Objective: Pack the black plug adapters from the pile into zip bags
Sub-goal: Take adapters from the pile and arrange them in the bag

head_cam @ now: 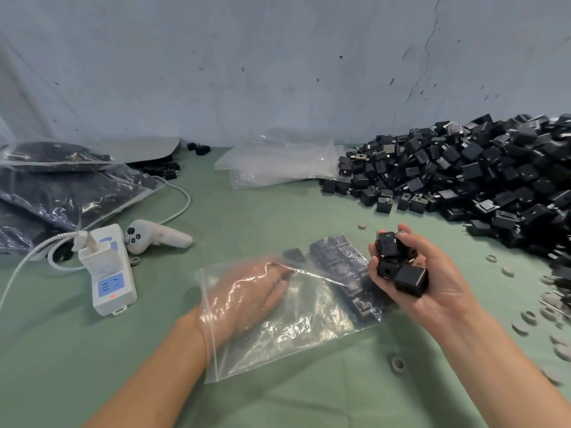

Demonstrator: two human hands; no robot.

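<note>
Bare forearms point(154, 378); bare hands point(441, 273)

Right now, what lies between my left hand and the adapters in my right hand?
In the head view, rows of packed adapters inside the zip bag lie between the left hand and the loose adapters gripped by the right hand.

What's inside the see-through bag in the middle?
The left hand lies flat inside the zip bag, beside rows of black plug adapters. Glare and crumpled plastic hide how many there are.
</note>
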